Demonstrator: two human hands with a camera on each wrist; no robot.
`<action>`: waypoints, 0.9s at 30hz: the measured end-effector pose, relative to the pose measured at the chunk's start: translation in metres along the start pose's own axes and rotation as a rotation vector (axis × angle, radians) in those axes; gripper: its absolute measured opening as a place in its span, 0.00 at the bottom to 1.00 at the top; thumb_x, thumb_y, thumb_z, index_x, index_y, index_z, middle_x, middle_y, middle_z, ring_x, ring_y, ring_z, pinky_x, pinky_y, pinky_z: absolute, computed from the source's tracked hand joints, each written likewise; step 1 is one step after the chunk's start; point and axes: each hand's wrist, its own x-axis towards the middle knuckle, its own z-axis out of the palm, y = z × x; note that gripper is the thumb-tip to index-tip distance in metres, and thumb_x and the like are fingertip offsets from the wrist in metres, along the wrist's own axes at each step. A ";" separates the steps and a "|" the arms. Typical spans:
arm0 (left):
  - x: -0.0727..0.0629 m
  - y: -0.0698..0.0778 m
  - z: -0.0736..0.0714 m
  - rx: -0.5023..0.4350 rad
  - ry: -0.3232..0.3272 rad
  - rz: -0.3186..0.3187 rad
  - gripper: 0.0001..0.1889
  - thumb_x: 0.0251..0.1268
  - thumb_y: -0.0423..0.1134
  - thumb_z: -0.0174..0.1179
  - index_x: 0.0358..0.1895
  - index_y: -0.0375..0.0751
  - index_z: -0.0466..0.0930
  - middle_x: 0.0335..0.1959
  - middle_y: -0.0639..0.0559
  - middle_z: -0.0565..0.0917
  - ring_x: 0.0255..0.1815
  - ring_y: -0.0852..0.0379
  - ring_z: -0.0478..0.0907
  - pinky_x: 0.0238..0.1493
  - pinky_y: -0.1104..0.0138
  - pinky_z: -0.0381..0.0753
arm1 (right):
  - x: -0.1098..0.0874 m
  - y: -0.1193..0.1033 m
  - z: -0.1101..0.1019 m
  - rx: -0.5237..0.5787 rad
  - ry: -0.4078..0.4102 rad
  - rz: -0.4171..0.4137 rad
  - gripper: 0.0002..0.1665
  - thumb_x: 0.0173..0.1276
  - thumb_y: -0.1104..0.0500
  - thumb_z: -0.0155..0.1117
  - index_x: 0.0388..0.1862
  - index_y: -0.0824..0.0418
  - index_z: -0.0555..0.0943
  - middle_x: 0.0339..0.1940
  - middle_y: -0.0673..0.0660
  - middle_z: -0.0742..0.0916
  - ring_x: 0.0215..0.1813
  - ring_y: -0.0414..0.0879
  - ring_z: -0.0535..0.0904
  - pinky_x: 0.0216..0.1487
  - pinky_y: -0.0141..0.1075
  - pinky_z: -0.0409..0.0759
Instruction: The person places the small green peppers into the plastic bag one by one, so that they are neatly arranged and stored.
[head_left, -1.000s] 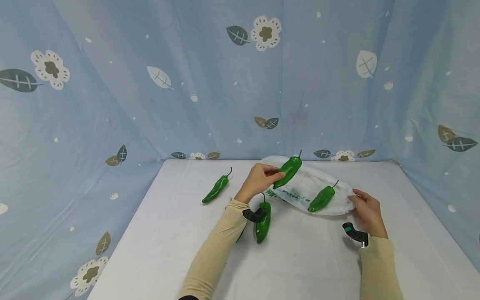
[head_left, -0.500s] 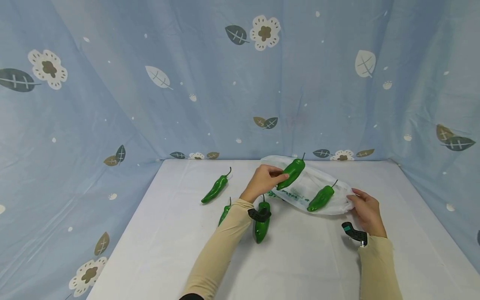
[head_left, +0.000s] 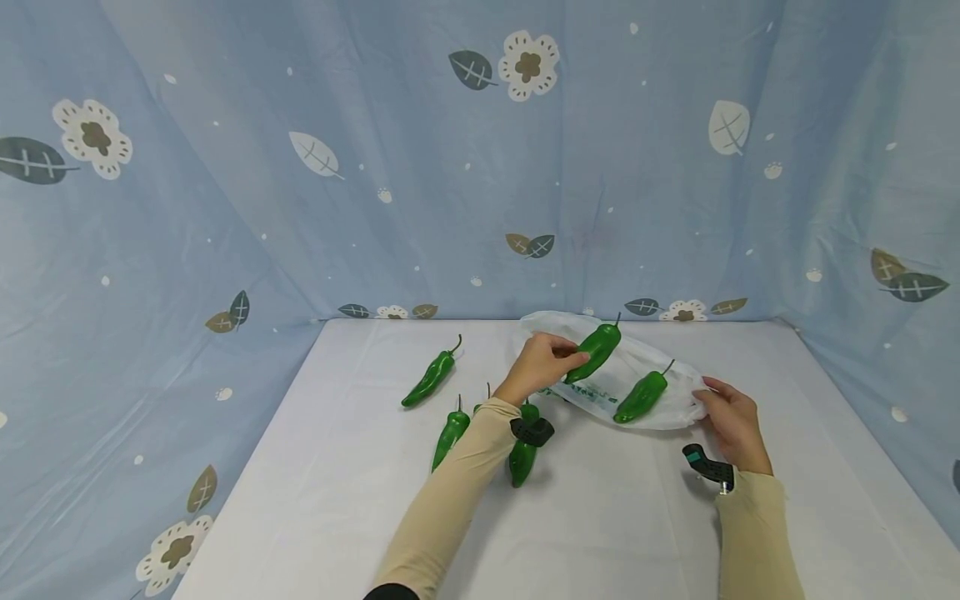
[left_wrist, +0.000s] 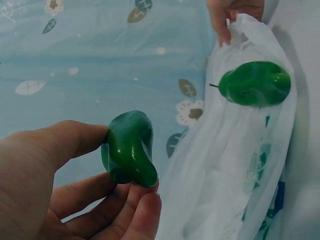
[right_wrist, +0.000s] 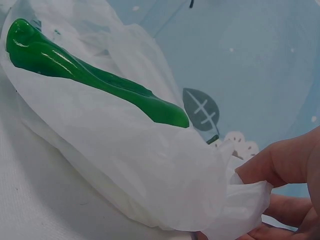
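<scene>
My left hand pinches a green pepper between thumb and fingers, above the left part of a white plastic bag. In the left wrist view this pepper points its tip toward the camera. My right hand pinches the bag's right end; the right wrist view shows the plastic bunched between thumb and fingers. A second pepper lies on the bag near the right hand. Green print marks the bag.
On the white table, one pepper lies at the back left. Several more, including one pepper and another pepper, lie around my left forearm, which partly covers them. A blue patterned curtain hangs behind the table.
My left hand has moved to the right and slightly down in the head view, carrying its pepper farther over the bag. More peppers show beside the left forearm. The right hand stays at the bag's end.
</scene>
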 end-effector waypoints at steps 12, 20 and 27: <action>0.005 0.001 0.017 0.029 -0.010 -0.002 0.19 0.72 0.48 0.66 0.56 0.38 0.88 0.51 0.46 0.90 0.48 0.56 0.85 0.45 0.70 0.84 | 0.000 0.000 0.000 -0.011 0.000 -0.009 0.40 0.82 0.50 0.48 0.86 0.62 0.52 0.85 0.67 0.59 0.71 0.53 0.68 0.38 0.17 0.73; 0.006 0.002 0.025 0.042 -0.012 -0.009 0.19 0.72 0.48 0.66 0.56 0.38 0.88 0.51 0.46 0.90 0.46 0.58 0.85 0.45 0.71 0.84 | 0.001 0.002 0.000 -0.001 0.012 -0.018 0.40 0.81 0.51 0.49 0.85 0.63 0.54 0.84 0.68 0.61 0.65 0.48 0.71 0.36 0.17 0.74; 0.008 0.001 0.031 0.049 -0.018 -0.012 0.18 0.73 0.48 0.65 0.55 0.38 0.88 0.50 0.46 0.90 0.46 0.58 0.85 0.45 0.72 0.83 | 0.001 0.002 0.000 -0.012 0.010 -0.026 0.39 0.82 0.51 0.49 0.85 0.63 0.54 0.84 0.68 0.61 0.64 0.48 0.71 0.36 0.17 0.74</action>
